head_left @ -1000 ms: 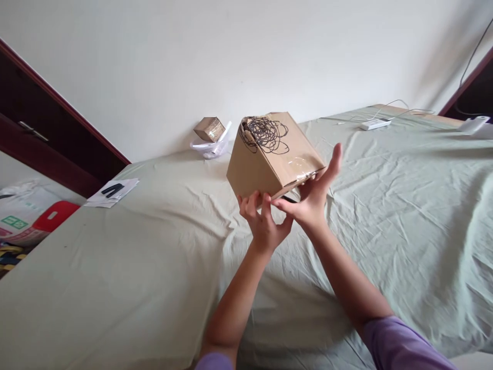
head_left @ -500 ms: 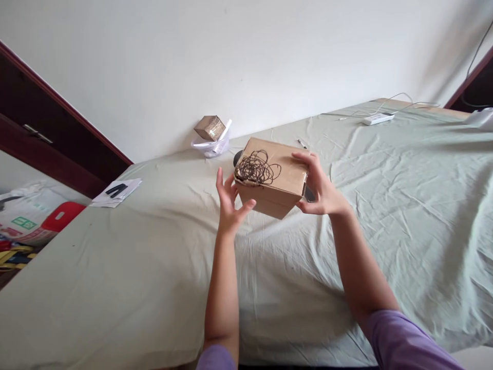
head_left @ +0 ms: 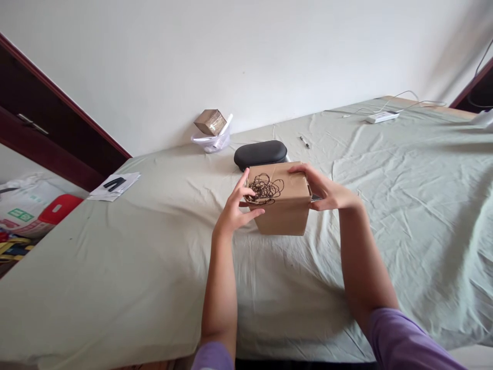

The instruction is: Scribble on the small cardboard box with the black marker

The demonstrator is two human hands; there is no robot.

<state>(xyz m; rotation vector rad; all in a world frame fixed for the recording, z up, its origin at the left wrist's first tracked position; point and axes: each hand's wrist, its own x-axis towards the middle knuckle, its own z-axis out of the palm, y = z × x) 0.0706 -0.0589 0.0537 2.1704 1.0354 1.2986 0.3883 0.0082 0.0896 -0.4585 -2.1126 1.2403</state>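
Observation:
Between my hands is a brown cardboard box [head_left: 285, 218] with a dark scribble on the left of its top face. My left hand [head_left: 235, 206] grips its left side, thumb on the front and fingers at the top edge. My right hand [head_left: 325, 191] clasps the right side, fingers on top and thumb low at the corner. Just behind the box lies a black oval hard case [head_left: 261, 152]. Something dark behind the box's right side is mostly hidden by my right hand. Whether the box's bottom touches the cloth I cannot tell.
A pale green sheet [head_left: 146, 277] covers the surface. Toward the wall stand a plastic bowl [head_left: 210, 144] with a small taped box [head_left: 210, 122], a pen [head_left: 304, 142] and a white power strip [head_left: 382, 117]. Papers [head_left: 129, 184] with a black object lie left; bags [head_left: 23, 205] sit beyond the edge.
The box has come lower and nearer to me and turned more square-on, uncovering the black case behind it. My left hand has closed onto its left side.

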